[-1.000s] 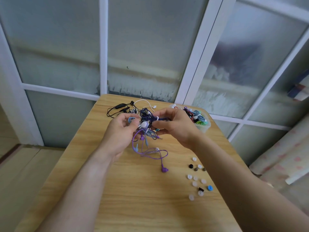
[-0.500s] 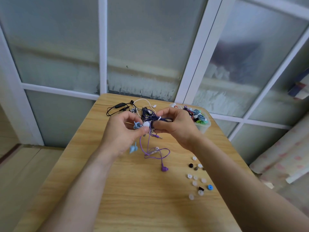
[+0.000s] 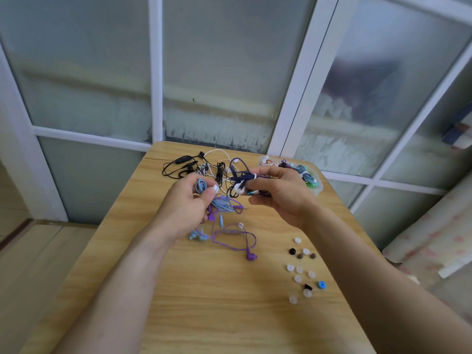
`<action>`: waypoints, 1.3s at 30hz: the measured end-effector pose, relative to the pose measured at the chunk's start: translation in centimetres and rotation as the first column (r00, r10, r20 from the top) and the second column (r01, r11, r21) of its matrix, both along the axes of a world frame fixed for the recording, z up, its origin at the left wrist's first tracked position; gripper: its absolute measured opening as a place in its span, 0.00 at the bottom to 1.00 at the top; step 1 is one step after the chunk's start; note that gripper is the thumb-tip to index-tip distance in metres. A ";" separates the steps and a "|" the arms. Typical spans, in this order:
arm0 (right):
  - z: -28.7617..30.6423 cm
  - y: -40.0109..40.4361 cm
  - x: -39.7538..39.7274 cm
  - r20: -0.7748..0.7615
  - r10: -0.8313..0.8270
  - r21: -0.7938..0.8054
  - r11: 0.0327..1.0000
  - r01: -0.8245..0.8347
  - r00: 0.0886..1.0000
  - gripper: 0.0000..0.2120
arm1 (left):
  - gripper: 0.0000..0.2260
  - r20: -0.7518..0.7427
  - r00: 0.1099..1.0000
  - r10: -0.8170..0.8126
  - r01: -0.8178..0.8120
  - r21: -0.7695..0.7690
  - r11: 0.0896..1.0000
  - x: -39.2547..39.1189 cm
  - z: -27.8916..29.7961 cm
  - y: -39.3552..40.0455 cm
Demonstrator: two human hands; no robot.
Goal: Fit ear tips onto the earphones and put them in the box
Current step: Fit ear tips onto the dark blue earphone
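I've got two bundles up off the counter [image 3: 204, 302] now, one in each grip. My left hand [image 3: 184, 208] pinches the coiled light-blue earphone cable [image 3: 201, 186] between thumb and fingers, with the purple earphones [image 3: 233, 232] tangled in below it, their loops trailing down to the counter towards 6 o'clock and one purple earbud [image 3: 251, 256] lying at the end of the cord. A light-blue earbud [image 3: 194, 235] rests beside my left wrist. My right hand [image 3: 278, 192] is curled round the dark navy earphone bundle [image 3: 246, 176], a white tie wrapped about it and a white bud poking out at the fingertips; its long axis runs roughly 9 to 3 o'clock across my palm.

What matters next, I reckon: the loose ear tips [image 3: 300, 270] lie scattered at about 5 o'clock from my right grip, well apart from it and clearly nearer that hand than the left. They're small domes, mostly clear or white, a few black and grey, one bright blue. The clear plastic box [image 3: 315, 191], already holding coiled sets, sits at 2 o'clock, just behind my right hand. More black and white earphones [image 3: 194, 167] wait at 12 o'clock. No tip is in my fingers yet
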State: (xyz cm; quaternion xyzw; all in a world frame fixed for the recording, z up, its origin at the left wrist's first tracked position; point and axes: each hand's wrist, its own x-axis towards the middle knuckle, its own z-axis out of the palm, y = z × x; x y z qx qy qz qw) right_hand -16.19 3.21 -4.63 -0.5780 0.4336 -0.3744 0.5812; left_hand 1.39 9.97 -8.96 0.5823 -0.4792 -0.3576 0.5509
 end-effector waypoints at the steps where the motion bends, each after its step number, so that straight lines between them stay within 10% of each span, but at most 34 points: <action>1: 0.0 -0.1 -0.2 -0.023 0.004 0.008 1.000 -0.004 1.000 0.11 | 0.03 -0.019 1.000 0.016 -0.016 -0.022 1.000 0.0 0.0 -0.1; 11: -1.1 -1.1 -1.1 -0.501 -0.267 -0.360 0.929 0.082 0.823 0.05 | 0.11 0.149 0.940 0.307 -0.283 -0.162 0.945 0.6 -0.8 -1.0; 23: -0.4 -0.8 -2.6 0.091 -0.049 0.259 0.966 0.023 0.995 0.11 | 0.21 0.710 0.680 0.182 -0.295 0.038 0.955 0.7 -0.9 -0.3; 28: 0.2 0.0 -3.0 0.139 0.107 0.240 0.961 -0.138 0.985 0.08 | 0.16 0.470 0.800 0.373 -0.146 -0.449 0.881 -0.7 0.7 0.2; 33: 1.1 1.2 -3.2 0.125 0.371 0.120 0.915 -0.385 0.920 0.23 | 0.32 0.381 0.919 -0.099 0.204 -0.246 0.948 -2.8 0.4 0.6; 39: 1.2 2.5 -4.2 0.097 0.282 0.103 0.951 -0.291 0.955 0.25 | 0.10 0.129 0.969 -0.209 0.232 -0.198 0.952 -2.9 1.5 1.6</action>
